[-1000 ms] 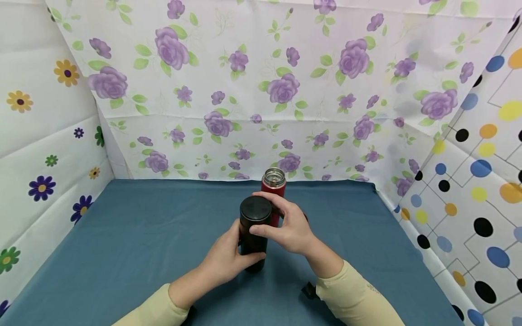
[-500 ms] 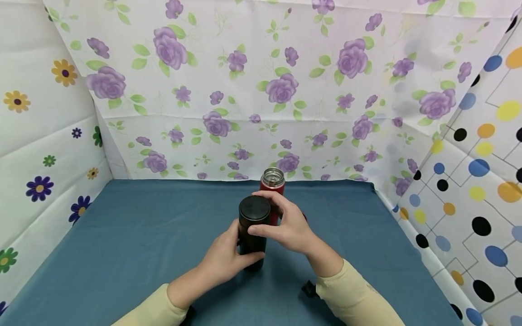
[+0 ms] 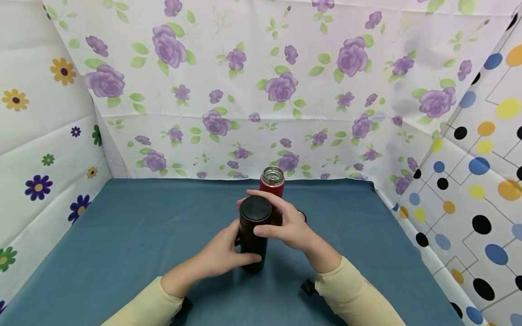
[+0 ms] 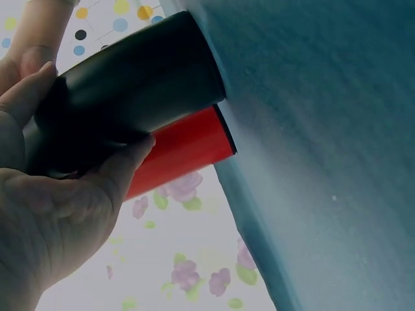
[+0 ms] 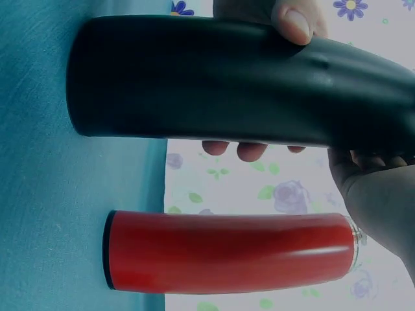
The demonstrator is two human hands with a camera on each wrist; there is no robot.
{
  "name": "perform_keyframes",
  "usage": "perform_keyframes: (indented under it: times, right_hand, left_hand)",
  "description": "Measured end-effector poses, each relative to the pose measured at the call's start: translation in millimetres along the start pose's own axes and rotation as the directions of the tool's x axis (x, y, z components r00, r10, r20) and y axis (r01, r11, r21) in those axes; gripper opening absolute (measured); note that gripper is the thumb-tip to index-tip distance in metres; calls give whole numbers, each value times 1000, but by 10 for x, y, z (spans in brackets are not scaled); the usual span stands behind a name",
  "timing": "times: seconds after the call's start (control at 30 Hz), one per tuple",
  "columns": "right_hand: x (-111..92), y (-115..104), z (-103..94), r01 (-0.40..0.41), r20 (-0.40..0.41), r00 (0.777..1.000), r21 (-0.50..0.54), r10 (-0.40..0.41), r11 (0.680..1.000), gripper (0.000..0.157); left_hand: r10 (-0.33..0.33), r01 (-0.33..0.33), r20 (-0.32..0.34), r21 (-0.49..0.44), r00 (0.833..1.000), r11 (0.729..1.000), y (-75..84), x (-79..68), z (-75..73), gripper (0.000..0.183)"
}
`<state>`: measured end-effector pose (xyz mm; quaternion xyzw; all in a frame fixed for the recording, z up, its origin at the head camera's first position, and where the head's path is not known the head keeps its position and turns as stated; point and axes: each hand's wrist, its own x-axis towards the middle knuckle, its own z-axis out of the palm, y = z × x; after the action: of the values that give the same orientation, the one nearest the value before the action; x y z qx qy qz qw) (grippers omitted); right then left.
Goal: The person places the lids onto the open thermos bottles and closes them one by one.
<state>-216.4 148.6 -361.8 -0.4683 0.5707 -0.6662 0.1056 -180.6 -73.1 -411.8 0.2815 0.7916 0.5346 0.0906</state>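
A black vacuum flask point(image 3: 253, 242) with a flat black lid point(image 3: 255, 208) stands upright on the cloth in the head view. My left hand point(image 3: 218, 251) grips its body, thumb across the front; the right wrist view shows left fingertips point(image 5: 251, 152) beyond the flask. Around the upper end curls my right hand point(image 3: 287, 226), thumb in front and fingers behind, with fingertips showing at the lid's left. Just behind stands a red flask point(image 5: 233, 253), its steel mouth point(image 3: 273, 175) uncovered. The right hand hides much of the red flask in the head view.
Blue cloth point(image 3: 163, 217) covers the table. A small round dark-rimmed piece point(image 3: 302, 216) peeks out behind my right hand. Near the right sleeve is a small black object point(image 3: 308, 287). Floral sheeting point(image 3: 228, 90) closes the back; patterned sheets hang at both sides.
My right hand's fingers have shifted farther around the black flask's top, so fingertips now show at its left. The left hand has moved slightly. Both flasks stay standing in place.
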Motion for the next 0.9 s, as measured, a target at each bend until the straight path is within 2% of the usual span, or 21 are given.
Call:
perform_keyframes:
  times: [0.2, 0.37, 0.53, 0.9]
  right_hand:
    - [-3, 1, 5, 0, -3, 1000, 21, 0, 1000, 72]
    - [-19, -23, -3, -40, -39, 998, -29, 39, 999, 65]
    - [-22, -35, -18, -57, -58, 997, -73, 53, 996, 65]
    - [-40, -51, 14, -110, -176, 983, -289, 61, 951, 64]
  left_hand:
    - [-1, 1, 16, 2, 1000, 1000, -1, 4, -8, 83]
    - [-8, 8, -12, 14, 1000, 1000, 15, 5, 17, 86]
    - [-22, 23, -38, 31, 999, 999, 40, -1, 41, 88]
    - [-14, 18, -75, 52, 997, 998, 74, -12, 81, 87]
